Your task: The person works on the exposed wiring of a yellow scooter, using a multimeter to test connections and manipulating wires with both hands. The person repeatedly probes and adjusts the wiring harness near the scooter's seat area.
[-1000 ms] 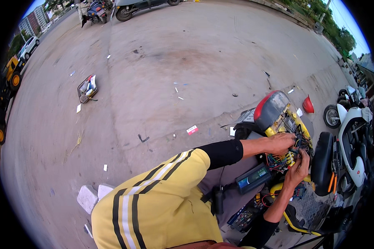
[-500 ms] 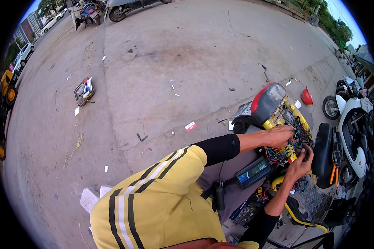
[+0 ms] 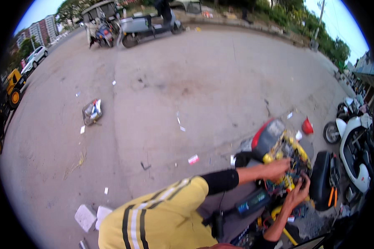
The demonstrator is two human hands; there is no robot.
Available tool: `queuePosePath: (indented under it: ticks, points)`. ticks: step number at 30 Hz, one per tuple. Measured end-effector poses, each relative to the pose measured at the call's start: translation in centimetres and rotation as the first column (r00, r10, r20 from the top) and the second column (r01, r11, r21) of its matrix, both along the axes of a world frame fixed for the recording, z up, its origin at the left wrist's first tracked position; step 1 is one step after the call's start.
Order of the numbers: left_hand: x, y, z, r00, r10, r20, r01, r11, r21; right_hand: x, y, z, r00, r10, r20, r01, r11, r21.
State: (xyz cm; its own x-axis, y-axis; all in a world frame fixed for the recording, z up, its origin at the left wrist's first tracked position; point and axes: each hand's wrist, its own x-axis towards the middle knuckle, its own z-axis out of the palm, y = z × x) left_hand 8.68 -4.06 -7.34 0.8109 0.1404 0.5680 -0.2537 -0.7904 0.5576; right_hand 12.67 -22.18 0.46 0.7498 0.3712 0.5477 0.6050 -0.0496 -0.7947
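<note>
My left hand (image 3: 278, 168) is closed at a bundle of wires in the opened yellow scooter body (image 3: 296, 148) with a red-and-grey rear piece (image 3: 266, 137). Just below and right of it, my right hand (image 3: 299, 191) has curled fingers at a small dark part among the wiring. What each hand grips is blurred and partly hidden. A dark electronic box with a screen (image 3: 250, 203) lies below the wires, close to my left forearm. A detached black seat (image 3: 321, 178) is right of my hands, with orange-handled pliers (image 3: 332, 197) beside it.
Parked white scooters (image 3: 353, 157) stand at right, a grey scooter (image 3: 149, 29) and others at the back. A yellow loader (image 3: 15, 88) and white car (image 3: 32, 62) are at left. A filled tray (image 3: 91, 112), red plastic piece (image 3: 307, 126) and white blocks (image 3: 87, 218) lie on the pavement.
The view has tilted up, so the scene sits lower and more of the background shows. The picture is more blurred. Both my hands remain at the wiring, with slight finger movement.
</note>
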Motion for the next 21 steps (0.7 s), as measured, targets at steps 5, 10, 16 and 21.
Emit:
queuePosePath:
  ticks: [5, 10, 16, 21]
  points:
    - [-1.4, -0.8, 2.3, 0.998, -0.045, -0.036, 0.043, 0.998, -0.047, 2.5, -0.2, -1.6, 0.996, -0.006, -0.091, 0.015, 0.995, 0.103]
    - [-0.9, -0.4, 0.6, 0.995, -0.012, 0.104, 0.012, 1.000, 0.007, 3.1, 0.7, -1.8, 0.991, 0.018, -0.132, 0.001, 0.990, 0.141]
    - [-1.4, -0.8, 1.4, 1.000, -0.009, -0.004, 0.009, 1.000, -0.029, 2.4, -0.3, -1.6, 0.998, 0.031, -0.051, -0.027, 0.997, 0.077]
    - [-0.9, -0.7, 0.0, 0.989, 0.058, 0.133, -0.060, 0.998, 0.011, 1.0, 0.0, -0.6, 0.990, 0.021, 0.137, -0.019, 1.000, -0.011]
